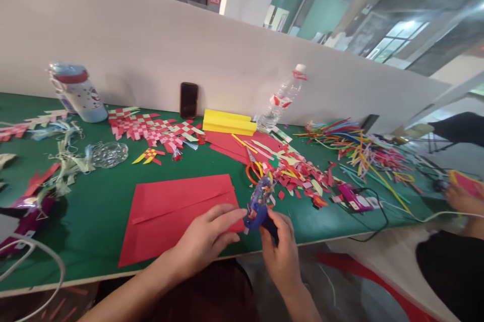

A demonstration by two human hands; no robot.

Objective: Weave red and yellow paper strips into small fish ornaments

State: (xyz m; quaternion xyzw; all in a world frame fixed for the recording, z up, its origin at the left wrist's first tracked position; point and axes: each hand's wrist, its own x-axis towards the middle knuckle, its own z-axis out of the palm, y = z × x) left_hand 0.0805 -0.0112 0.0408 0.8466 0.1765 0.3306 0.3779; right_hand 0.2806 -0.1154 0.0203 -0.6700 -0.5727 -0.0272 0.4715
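Observation:
My right hand (282, 246) is closed around a small dark blue object (257, 215) over the front of the table. Its upper end looks clear and shiny, with coloured scraps on it; I cannot tell its exact kind. My left hand (212, 234) reaches in from the left with fingers stretched out, the index fingertip at or very near the blue object. Beneath and beside that hand lie red paper sheets (162, 201), with a narrow red strip (181, 207) on top. Just behind the blue object are scissors (252, 171) with orange-and-yellow handles, partly hidden.
Paper scraps (298, 173), woven paper pieces (151, 128) and coloured strips (351, 140) cover the green table (102, 226). A phone (188, 100), folded yellow paper (229, 123), a plastic bottle (282, 100) and a flask (85, 95) stand along the partition. Another person's hand (463, 198) is at right.

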